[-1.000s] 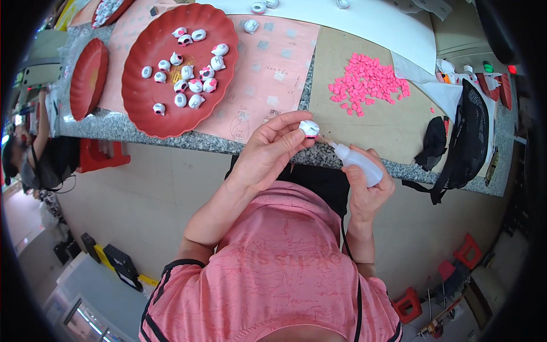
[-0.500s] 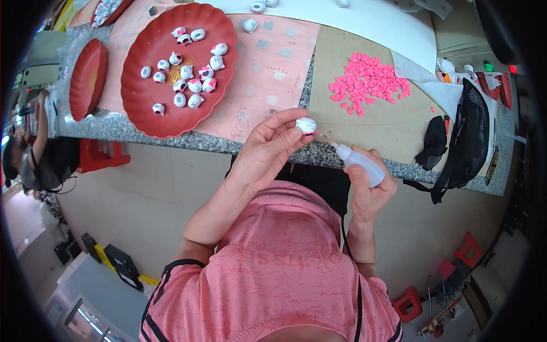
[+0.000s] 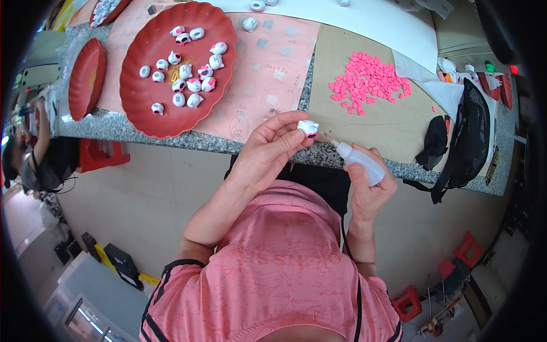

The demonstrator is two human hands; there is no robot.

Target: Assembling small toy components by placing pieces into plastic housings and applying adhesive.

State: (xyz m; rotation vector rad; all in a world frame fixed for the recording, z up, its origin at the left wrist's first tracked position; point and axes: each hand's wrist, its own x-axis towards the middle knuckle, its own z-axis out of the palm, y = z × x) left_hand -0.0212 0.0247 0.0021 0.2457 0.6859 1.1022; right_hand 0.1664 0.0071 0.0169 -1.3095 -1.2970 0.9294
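Observation:
My left hand [image 3: 272, 144] pinches a small white cat-head figure [image 3: 308, 128] with a dark and pink patch, held up just past the table's near edge. In my right hand [image 3: 370, 191] is a translucent white squeeze bottle [image 3: 364, 165], its thin nozzle slanting up toward the figure. The nozzle tip is close to the figure but looks apart from it. Beyond my hands, many small pink pieces [image 3: 370, 82] lie in a loose heap on a tan board [image 3: 327, 51]. Left of them, a red scalloped tray [image 3: 137, 85] carries several similar white heads, some with pink bows.
A second red tray [image 3: 87, 80] stands at the left, beside pink paper [image 3: 256, 68] on the speckled counter. Loose white heads [image 3: 249, 24] lie near the back. A black mesh bag [image 3: 470, 134] is at the right edge. Far left, another person [image 3: 40, 142] is at work near a red stool [image 3: 102, 157].
The white cat-head figure has turned in my left fingers, so its pointed ears now show. My right hand and the bottle have barely moved.

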